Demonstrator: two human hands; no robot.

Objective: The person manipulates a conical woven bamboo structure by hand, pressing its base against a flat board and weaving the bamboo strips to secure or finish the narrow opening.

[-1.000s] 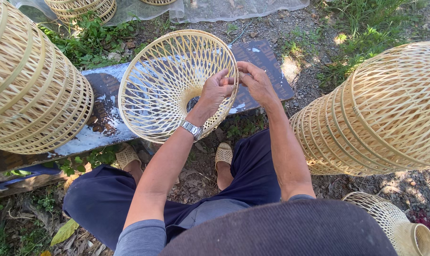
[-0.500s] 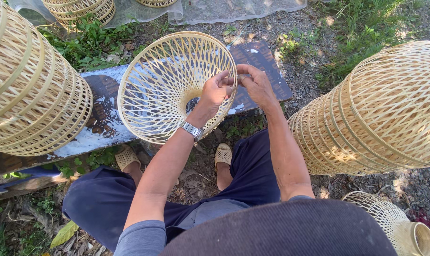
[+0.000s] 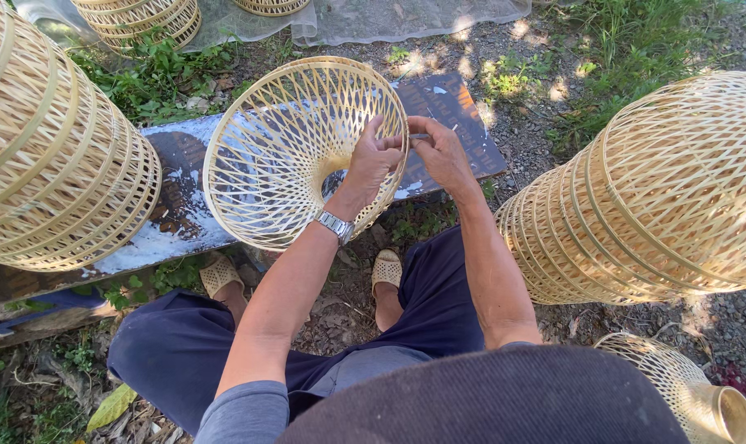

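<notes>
On the basket rim (image 3: pixel 225 123), both hands (image 3: pixel 410 156) pinching, weaving

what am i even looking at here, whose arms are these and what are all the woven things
The picture comes from a camera worn on a person's head, looking down at their own lap and arms. The person sits outdoors on gravel and weeds. The left hand, with a wristwatch, rests on the rim of an open woven bamboo basket. The right hand meets it at the same rim, pinching something thin; I cannot tell what. The basket leans on a dark, paint-splashed board. Stacks of finished baskets stand at the left and right.
</notes>
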